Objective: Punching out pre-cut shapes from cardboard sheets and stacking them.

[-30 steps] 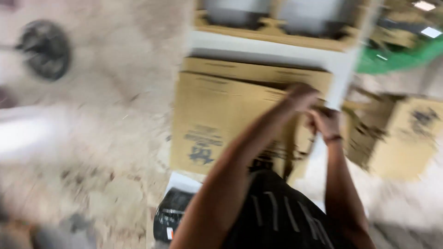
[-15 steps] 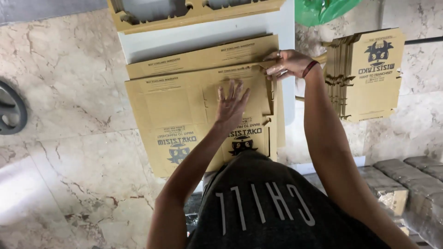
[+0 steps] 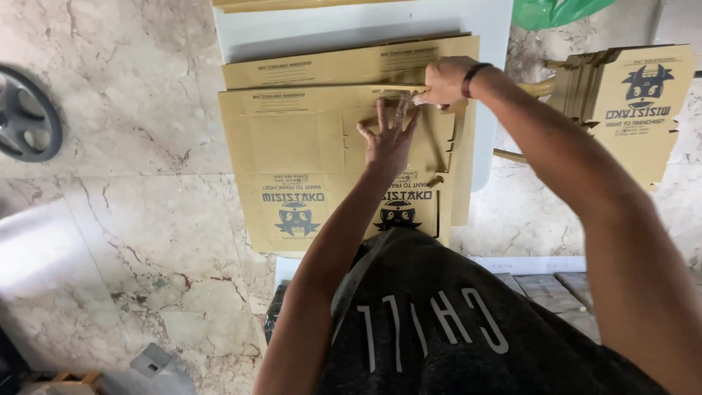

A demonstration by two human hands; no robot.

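Brown flat cardboard box (image 3: 307,161), dark printed emblem, lies unfolded.

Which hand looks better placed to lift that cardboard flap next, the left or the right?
Probably the right hand: it already pinches the far edge of the flat cardboard box. The left hand lies spread flat on the panel, pressing it down, so it seems better suited to steadying.
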